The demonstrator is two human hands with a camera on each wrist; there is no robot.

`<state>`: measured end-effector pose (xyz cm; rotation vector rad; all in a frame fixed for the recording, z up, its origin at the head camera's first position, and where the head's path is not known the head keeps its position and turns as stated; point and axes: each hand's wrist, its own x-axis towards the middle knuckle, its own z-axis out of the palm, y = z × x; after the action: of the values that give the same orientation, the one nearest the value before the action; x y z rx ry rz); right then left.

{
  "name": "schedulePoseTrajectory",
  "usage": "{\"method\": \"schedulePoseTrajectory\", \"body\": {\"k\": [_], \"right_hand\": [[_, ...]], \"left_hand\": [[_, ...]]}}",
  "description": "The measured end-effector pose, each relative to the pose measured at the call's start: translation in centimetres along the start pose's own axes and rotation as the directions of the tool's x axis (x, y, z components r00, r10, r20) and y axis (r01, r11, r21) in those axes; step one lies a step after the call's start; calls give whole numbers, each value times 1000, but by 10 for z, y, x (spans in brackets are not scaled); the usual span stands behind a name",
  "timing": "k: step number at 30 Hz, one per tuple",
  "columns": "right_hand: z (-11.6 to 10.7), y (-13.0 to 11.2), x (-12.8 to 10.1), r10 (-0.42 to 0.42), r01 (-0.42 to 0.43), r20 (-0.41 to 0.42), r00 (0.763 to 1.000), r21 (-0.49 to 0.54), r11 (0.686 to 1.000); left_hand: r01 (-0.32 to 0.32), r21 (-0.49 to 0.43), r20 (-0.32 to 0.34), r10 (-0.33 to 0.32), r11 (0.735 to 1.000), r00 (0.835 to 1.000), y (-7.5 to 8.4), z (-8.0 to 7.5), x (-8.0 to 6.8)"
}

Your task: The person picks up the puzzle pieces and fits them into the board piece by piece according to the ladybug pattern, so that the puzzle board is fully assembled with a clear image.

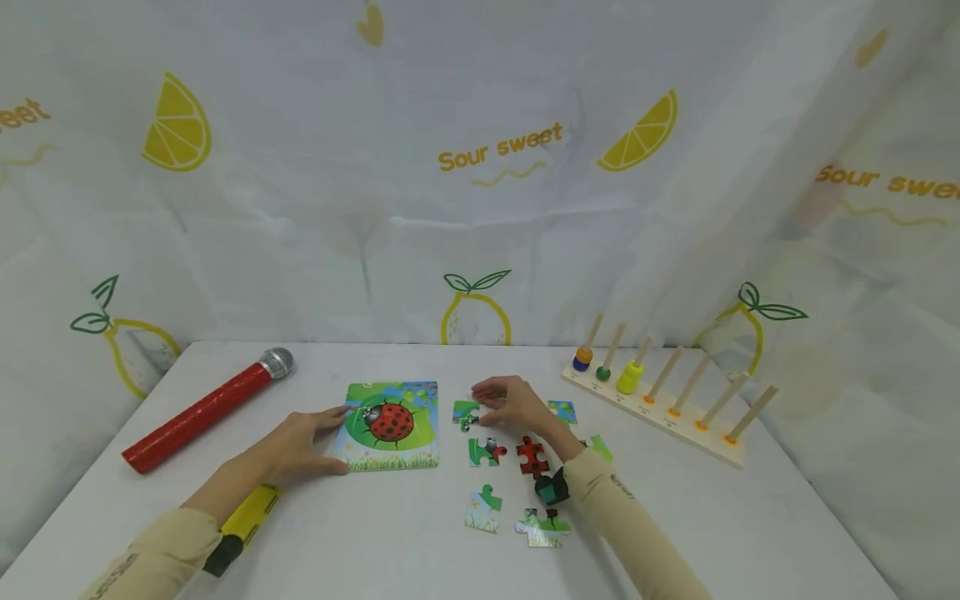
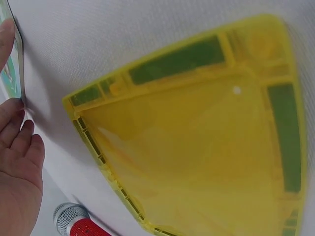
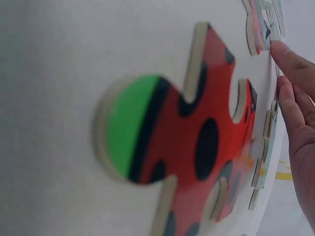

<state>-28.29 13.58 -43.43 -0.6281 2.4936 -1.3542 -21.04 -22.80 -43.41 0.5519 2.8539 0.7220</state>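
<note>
A square ladybug puzzle board (image 1: 423, 425) lies left of centre, its picture facing up. My left hand (image 1: 296, 446) is spread along the board's left edge, thumb at the near part and fingertips farther up. The left wrist view shows fingertips at the corner of that edge. My right hand (image 1: 513, 404) bends its thumb and fingers around the edges of a green puzzle piece (image 1: 463, 410) right of the board. Below that hand lie a red spotted puzzle piece (image 1: 531, 457) and a green-and-red piece (image 1: 486, 451). Part of the far row is hidden behind the hand.
More puzzle pieces (image 1: 543, 529) lie nearer me, around my right forearm. A red toy microphone (image 1: 198, 421) rests at the left. Beneath my left wrist is a translucent yellow plastic piece (image 1: 251, 515). A wooden peg stacker (image 1: 690, 429) stands at the right, before a white printed curtain (image 1: 360, 283).
</note>
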Motion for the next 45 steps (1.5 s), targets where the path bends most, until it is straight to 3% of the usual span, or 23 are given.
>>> {"method": "schedulePoseTrajectory", "body": {"k": [11, 14, 19, 28, 31, 37, 45], "right_hand": [[3, 1, 5, -19, 19, -6, 1000, -42, 999], [4, 0, 6, 22, -23, -11, 1000, -54, 998], [8, -7, 6, 72, -76, -29, 997, -183, 980], [5, -10, 4, 10, -13, -14, 1000, -271, 963], [1, -10, 4, 17, -14, 17, 1000, -210, 978], [-6, -9, 3, 21, -25, 95, 995, 42, 999], [1, -5, 10, 133, -160, 109, 985, 287, 945]], "left_hand": [[4, -29, -6, -4, 1000, 1000, 2, -2, -2], [15, -30, -2, -15, 999, 1000, 4, -2, -3], [13, -26, -4, -14, 1000, 1000, 6, -2, -5], [7, -19, -9, -7, 1000, 1000, 5, -1, -5], [-4, -16, -7, 4, 1000, 1000, 4, -1, -4], [-7, -22, -2, 7, 1000, 1000, 3, 0, -3], [1, -24, -6, -1, 1000, 1000, 1, 0, -3]]}}
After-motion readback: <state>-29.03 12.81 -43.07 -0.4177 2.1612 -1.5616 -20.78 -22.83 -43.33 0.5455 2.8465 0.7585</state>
